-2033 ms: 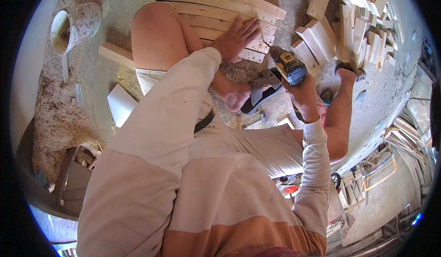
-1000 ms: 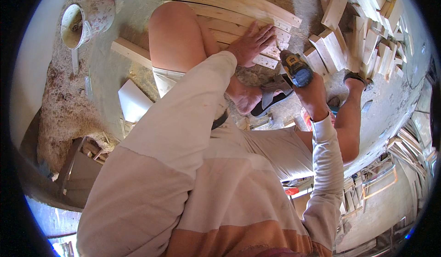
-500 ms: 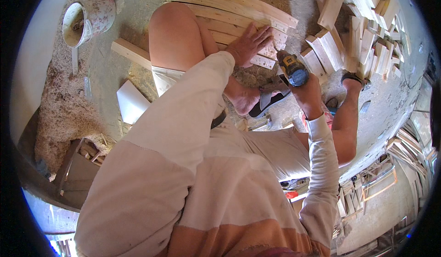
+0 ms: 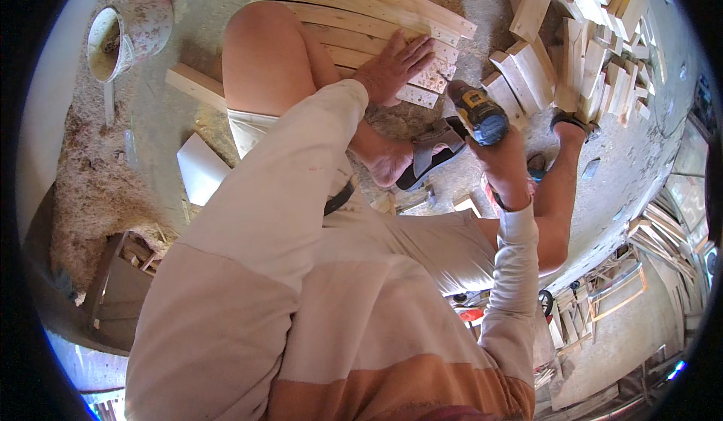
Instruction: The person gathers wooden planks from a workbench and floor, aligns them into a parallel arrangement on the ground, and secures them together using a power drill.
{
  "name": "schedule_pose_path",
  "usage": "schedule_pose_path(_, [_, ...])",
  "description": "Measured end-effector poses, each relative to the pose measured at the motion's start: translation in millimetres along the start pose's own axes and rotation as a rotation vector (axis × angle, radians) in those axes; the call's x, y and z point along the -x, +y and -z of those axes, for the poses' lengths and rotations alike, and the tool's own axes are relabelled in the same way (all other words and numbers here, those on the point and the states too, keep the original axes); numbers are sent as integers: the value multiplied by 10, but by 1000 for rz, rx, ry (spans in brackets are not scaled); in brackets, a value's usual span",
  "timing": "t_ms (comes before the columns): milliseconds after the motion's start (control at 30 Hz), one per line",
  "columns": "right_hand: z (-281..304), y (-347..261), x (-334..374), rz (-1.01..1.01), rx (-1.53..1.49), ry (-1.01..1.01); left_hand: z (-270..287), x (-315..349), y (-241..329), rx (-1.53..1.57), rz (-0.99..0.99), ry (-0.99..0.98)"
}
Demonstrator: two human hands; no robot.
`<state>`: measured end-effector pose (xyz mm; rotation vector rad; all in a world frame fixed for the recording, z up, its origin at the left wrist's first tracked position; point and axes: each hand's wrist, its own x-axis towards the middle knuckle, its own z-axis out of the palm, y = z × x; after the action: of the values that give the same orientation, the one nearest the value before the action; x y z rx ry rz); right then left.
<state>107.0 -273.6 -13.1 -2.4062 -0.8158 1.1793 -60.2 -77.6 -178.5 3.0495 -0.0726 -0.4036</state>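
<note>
My left hand (image 4: 392,68) lies flat with its fingers spread on a panel of pale wooden slats (image 4: 361,10) set side by side. Small dark screw or nail spots dot the slats' right ends. A yellow and black cordless drill (image 4: 479,114) with a blue end is gripped in my right hand (image 4: 503,166). Its front points toward the slat ends, just off their right edge. Whether a bit touches the wood is too small to tell.
Stacked wood offcuts (image 4: 602,59) crowd the right. A dirty white bucket (image 4: 147,29) stands at the far left beside sawdust (image 4: 98,187). One loose wooden bar (image 4: 194,83) pokes out by my bent knee. My sandalled foot (image 4: 429,157) sits between the panel and me.
The drill has drawn slightly to the right, away from the slat ends. My left hand stays on the slats, and the whole view has shifted a little.
</note>
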Motion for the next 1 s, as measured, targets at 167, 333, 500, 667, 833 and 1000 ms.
schedule_pose_path(167, [141,180,86,-27,-37,43,56,-16,-10,73,-24,-13])
schedule_pose_path(333, [50,188,109,-84,-121,50,11,-25,-8,74,-6,23])
schedule_pose_path(500, [1,280,56,-131,-103,34,12,-20,4,103,-1,39])
schedule_pose_path(667, [-30,325,11,-89,-69,48,-8,-16,8,67,5,51])
schedule_pose_path(833, [-14,248,-88,-106,92,43,-19,-15,-2,118,6,52])
schedule_pose_path(1000, [40,-32,-88,-130,94,44,20,-12,10,131,4,21])
